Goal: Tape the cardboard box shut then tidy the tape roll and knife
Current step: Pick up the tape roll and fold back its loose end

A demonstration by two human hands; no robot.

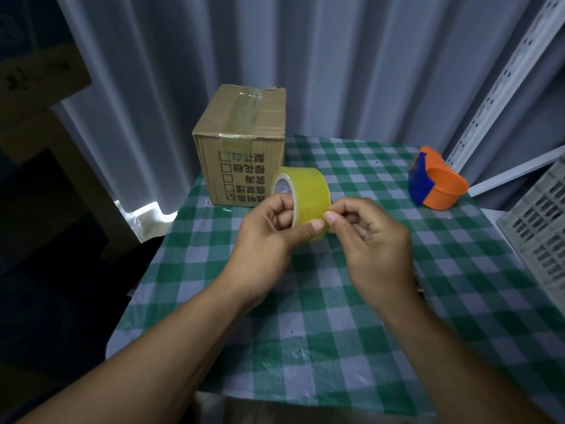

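Observation:
A yellowish clear tape roll (307, 191) is held up above the table, in front of the cardboard box (241, 142). My left hand (269, 231) grips the roll, fingers through its core and thumb on the outer face. My right hand (367, 237) pinches at the roll's outer surface next to the left thumb. The box stands at the table's far left corner with its flaps down and clear tape strips along the top seam and down the front. An orange and blue tape cutter (434, 182) sits at the far right of the table.
The table carries a green and white checked cloth (336, 332). A white plastic crate (541, 228) and a slotted metal shelf post (501, 81) stand at the right. A pale curtain hangs behind the table. Dark floor and a wooden frame lie to the left.

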